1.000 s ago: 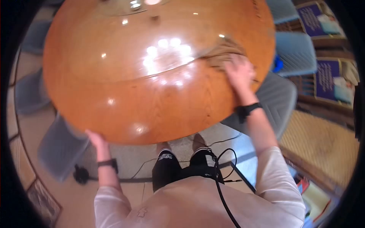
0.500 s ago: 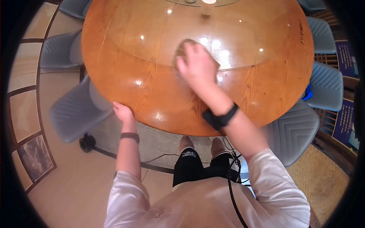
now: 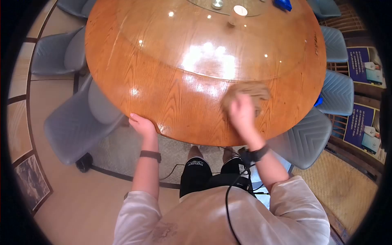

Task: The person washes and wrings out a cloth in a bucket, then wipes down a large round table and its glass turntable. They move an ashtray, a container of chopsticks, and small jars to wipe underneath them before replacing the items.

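Observation:
A crumpled brown cloth [image 3: 258, 90] lies on the round wooden table [image 3: 163, 87], below the curved edge of its glass top. My right hand [image 3: 243, 114], slightly blurred, is closed on this cloth and presses it against the wood. At the near left rim, my left hand [image 3: 143, 125] holds the table edge, thumb up and the other fingers mostly hidden. A dark band circles each wrist.
Grey chairs [image 3: 67, 128] surround the table, one [image 3: 308, 139] close on the right. Toward the far side are a round white object [image 3: 240, 10] and a blue object [image 3: 282, 4]. A black cable [image 3: 228, 204] hangs down my front.
My right hand and the cloth have moved from the glass top toward me and to the right, onto bare wood. My left hand stays at the rim. The view has shifted slightly.

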The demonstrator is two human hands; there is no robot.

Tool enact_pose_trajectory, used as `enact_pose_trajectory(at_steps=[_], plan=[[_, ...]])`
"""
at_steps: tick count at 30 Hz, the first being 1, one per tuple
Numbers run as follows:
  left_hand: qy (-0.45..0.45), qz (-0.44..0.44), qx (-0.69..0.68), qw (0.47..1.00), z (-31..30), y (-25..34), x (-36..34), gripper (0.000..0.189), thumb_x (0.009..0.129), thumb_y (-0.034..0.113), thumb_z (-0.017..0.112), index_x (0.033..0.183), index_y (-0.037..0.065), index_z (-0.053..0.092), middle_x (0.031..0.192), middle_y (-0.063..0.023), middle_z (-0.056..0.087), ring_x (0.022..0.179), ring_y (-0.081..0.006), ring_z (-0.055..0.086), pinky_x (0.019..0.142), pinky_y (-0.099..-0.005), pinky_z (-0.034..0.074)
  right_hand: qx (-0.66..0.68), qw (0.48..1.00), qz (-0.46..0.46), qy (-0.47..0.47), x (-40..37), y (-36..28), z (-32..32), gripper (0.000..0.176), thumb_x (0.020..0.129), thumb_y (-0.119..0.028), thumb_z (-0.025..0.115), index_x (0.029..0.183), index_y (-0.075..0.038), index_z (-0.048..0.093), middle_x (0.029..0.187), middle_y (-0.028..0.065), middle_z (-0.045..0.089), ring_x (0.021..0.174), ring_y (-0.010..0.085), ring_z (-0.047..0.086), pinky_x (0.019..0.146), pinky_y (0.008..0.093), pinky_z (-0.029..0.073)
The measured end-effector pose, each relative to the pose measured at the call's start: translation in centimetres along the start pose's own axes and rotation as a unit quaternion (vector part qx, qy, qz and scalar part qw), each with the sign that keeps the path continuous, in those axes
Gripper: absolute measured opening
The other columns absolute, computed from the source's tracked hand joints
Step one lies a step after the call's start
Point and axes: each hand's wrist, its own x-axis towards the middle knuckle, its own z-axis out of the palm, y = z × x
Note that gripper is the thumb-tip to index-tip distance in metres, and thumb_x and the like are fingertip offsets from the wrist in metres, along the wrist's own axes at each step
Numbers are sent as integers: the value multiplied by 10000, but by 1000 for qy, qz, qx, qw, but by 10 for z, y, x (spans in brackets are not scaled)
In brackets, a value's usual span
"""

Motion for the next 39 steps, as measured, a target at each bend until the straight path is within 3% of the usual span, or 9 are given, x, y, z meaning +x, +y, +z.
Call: enact_pose_trajectory(at_steps=[7,13,16,19,21,27,31,33,39], plan=[[-21,12,41,999,-2,-5,0,517,1082,385,360,1270,-84,472,1234,-278,582,1122,-380,574,976,-434,443,-55,962,-252,-92,13,-121,72,380,780,-244,698,1148,-156,672,867,67,578,862,266,565,711,417,450],[-4,-19,-6,1000,9,-2,-7,528,1081,379,370,1311,-88,459,1262,-291,576,1155,-392,575,975,-441,447,-190,974,-110,52,36,49,-13,273,777,-185,653,1045,-170,698,799,130,600,776,351,593,670,496,488],[8,-12,-8,1000,2,-14,-7,511,1082,367,374,1294,-89,464,1245,-287,575,1129,-380,575,967,-437,448,-394,911,63,106,42,147,-70,390,909,-346,604,1261,-186,657,1114,196,626,1030,371,588,831,514,489],[21,38,17,999,7,-30,4,455,1085,341,384,1207,-83,495,1131,-257,594,1017,-332,581,933,-425,454,-371,921,-56,103,41,170,-55,495,911,-397,585,1330,-133,601,1333,192,570,1216,402,523,947,541,458],[-2,76,19,997,3,-54,17,415,1088,319,389,1131,-76,506,1058,-228,588,933,-294,549,902,-420,460,-283,958,47,-19,31,70,-51,603,865,-456,609,1358,-110,573,1469,166,493,1350,470,410,1083,669,305],[-79,3,-36,996,6,-1,8,564,1087,365,336,1286,-138,494,1310,-278,569,1127,-350,593,984,-432,492,-59,967,-210,-129,-26,-13,2,561,867,-522,602,1384,-308,566,1518,82,447,1466,426,267,1094,770,175],[-142,-16,-34,989,6,-7,29,600,1093,393,254,1430,-77,413,1454,-217,486,1280,-350,520,1067,-434,451,-84,961,-249,-83,24,73,-32,504,850,-516,613,1314,-318,608,1430,42,508,1333,282,439,1120,705,233],[-175,-135,-81,972,1,21,3,635,1084,455,204,1493,-9,349,1539,-165,396,1357,-329,455,1107,-435,413,-158,958,-240,-13,67,151,-80,478,846,-491,615,1287,-305,620,1272,41,571,1172,258,507,1041,667,326],[-187,-165,-130,960,4,4,-118,710,1069,541,121,1544,42,293,1608,-116,310,1449,-316,342,1196,-442,293,-234,965,123,-1,171,335,-176,619,968,-578,380,1515,-288,406,1641,66,254,1503,375,187,1137,733,103]])
